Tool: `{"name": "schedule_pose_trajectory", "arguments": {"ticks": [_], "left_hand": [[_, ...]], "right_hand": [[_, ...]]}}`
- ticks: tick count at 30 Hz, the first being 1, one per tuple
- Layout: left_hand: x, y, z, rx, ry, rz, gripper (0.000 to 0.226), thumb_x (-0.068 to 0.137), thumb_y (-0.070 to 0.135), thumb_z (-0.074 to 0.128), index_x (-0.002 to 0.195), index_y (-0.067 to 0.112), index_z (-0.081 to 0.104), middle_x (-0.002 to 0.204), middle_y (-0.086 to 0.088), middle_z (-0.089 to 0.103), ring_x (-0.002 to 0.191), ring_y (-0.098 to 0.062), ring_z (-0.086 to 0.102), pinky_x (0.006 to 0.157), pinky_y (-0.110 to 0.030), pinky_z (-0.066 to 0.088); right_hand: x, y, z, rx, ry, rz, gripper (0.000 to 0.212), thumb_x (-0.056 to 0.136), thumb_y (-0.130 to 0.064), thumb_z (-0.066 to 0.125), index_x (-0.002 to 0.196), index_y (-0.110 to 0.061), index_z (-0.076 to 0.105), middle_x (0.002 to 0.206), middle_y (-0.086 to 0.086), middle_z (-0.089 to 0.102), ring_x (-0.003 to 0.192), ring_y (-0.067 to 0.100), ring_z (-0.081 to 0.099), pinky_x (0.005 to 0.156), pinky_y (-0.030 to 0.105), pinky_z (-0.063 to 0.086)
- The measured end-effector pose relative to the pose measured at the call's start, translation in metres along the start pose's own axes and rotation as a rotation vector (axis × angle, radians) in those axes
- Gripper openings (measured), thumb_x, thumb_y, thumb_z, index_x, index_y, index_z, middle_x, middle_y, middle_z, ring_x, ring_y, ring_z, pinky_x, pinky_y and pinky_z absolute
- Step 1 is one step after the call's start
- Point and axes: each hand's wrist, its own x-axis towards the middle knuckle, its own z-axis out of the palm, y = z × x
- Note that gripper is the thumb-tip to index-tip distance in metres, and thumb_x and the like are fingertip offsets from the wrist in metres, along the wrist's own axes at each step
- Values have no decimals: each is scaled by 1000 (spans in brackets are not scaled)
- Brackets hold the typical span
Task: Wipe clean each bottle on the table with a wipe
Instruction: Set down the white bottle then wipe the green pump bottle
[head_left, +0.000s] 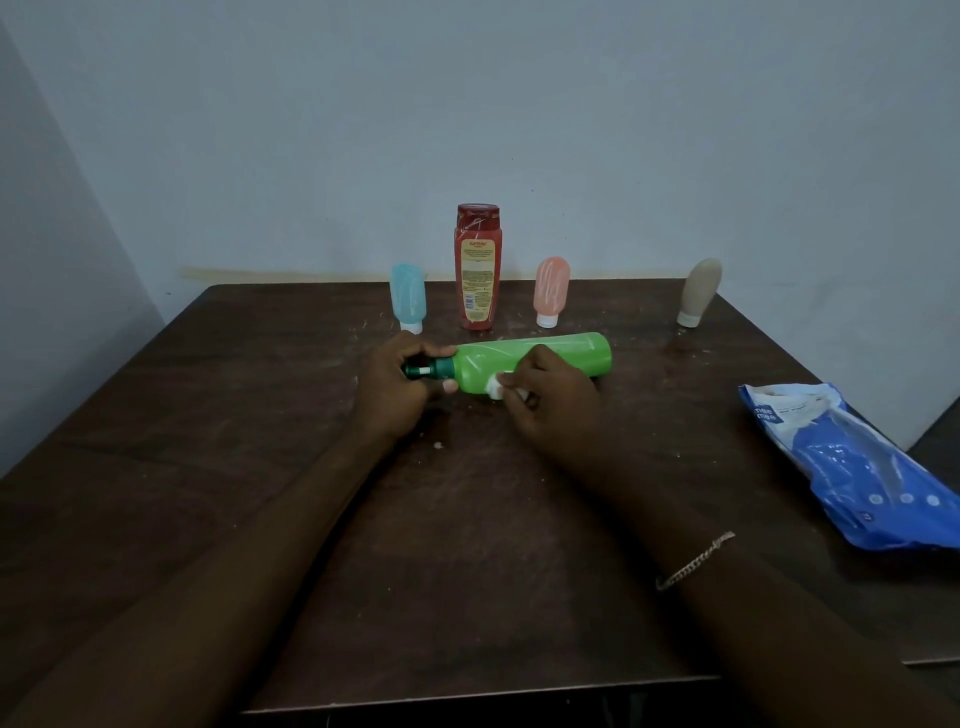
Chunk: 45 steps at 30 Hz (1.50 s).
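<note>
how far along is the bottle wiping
Nothing is plainly finished. In hand: the left hand grips the green bottle by its cap end while the right hand presses a wipe on its body. The blue tube, red bottle, pink tube and beige tube stand behind; red and pink show white streaks, so likely left.

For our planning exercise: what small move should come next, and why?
Probably slide the right hand with the wipe along the green bottle toward its base: the left hand grips the cap end, and the wipe sits near the shoulder.
</note>
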Motion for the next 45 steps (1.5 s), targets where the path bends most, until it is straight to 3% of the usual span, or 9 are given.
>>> {"name": "schedule_pose_trajectory", "arguments": {"ticks": [4, 7, 11, 14, 17, 26, 34, 38, 45], "left_hand": [[0, 1, 2, 22, -8, 9, 38, 67, -1, 85, 99, 19, 75, 108, 5, 70, 100, -14, 67, 91, -45, 57], [0, 1, 1, 34, -19, 1, 37, 69, 1, 84, 100, 20, 75, 108, 5, 69, 102, -14, 66, 91, -43, 57], [0, 2, 1, 38, -25, 6, 37, 70, 1, 84, 101, 18, 74, 109, 7, 69, 103, -13, 65, 91, -43, 57], [-1, 3, 1, 32, -14, 11, 38, 69, 0, 84, 101, 18, 75, 108, 6, 70, 102, -13, 66, 91, -43, 58], [-2, 2, 2, 28, -19, 6, 38, 69, 1, 84, 101, 19, 74, 107, 4, 68, 101, -13, 66, 89, -44, 58], [-3, 4, 0, 52, -25, 34, 38, 72, -5, 79, 103, 16, 75, 105, 6, 69, 99, -13, 66, 87, -46, 58], [-6, 11, 1, 92, -68, 19, 28, 72, 6, 83, 93, 19, 69, 99, 4, 66, 94, -16, 64, 85, -48, 57], [-7, 12, 0, 105, -59, 53, 34, 73, 0, 80, 101, 17, 72, 104, 4, 67, 97, -12, 63, 86, -43, 58], [-6, 14, 1, 68, -104, -40, 49, 73, -1, 80, 114, 23, 67, 111, 10, 65, 106, -8, 62, 91, -32, 56]], "right_hand": [[8, 15, -5, 5, 157, 84, 22, 91, -19, 65, 108, -9, 72, 95, 3, 62, 81, 8, 54, 76, 33, 54], [16, -5, 5, 20, 104, 45, 25, 93, -18, 61, 116, -9, 69, 105, 5, 60, 89, 9, 54, 83, 29, 53], [5, -11, 7, 5, -33, -92, 24, 92, -18, 63, 113, -11, 70, 101, 1, 58, 84, 11, 56, 75, 28, 51], [4, 2, 0, -1, 69, 16, 22, 92, -21, 64, 109, -9, 71, 94, -2, 56, 80, 8, 52, 73, 26, 48], [16, -4, 5, -24, 121, 64, 25, 94, -20, 60, 115, -9, 69, 105, 5, 61, 88, 8, 51, 83, 27, 49], [3, -22, 14, -208, -77, -309, 22, 92, -20, 54, 103, -8, 68, 101, 8, 56, 85, 18, 50, 65, 34, 45], [19, -23, 15, -96, 2, -186, 22, 89, -11, 62, 109, -8, 69, 103, 8, 60, 90, 18, 54, 75, 31, 48], [7, -17, 8, -107, -89, -249, 17, 90, -14, 61, 105, -10, 70, 100, 3, 58, 87, 14, 52, 72, 33, 49], [8, -14, 5, -19, -24, -89, 21, 93, -15, 61, 113, -11, 68, 107, 3, 59, 87, 12, 55, 79, 26, 48]]}}
